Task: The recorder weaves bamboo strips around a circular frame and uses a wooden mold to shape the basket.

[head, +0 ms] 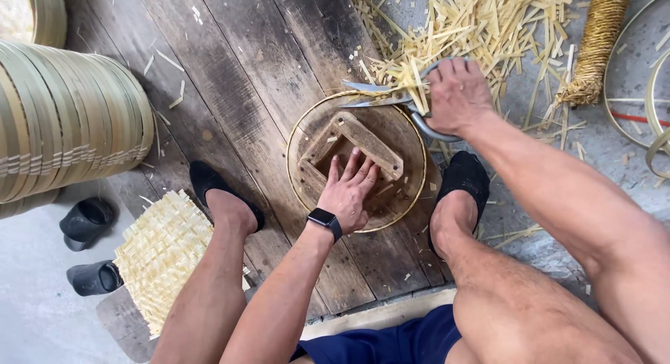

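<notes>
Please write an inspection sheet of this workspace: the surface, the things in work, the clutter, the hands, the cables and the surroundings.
Surface: worn wooden planks on a grey floor.
Job's things: round wooden form with a thin bamboo hoop about its rim and a wooden frame on top; large shears, blades open at the far rim.
Clutter: heap of bamboo offcuts; chips scattered on the planks.
Hands: left hand presses flat on the frame; right hand grips the shears' handles.
Cables: nothing seen.
Surroundings: stack of bamboo hoops, woven bamboo mat, two dark sandals, twine-wrapped bundle.
</notes>
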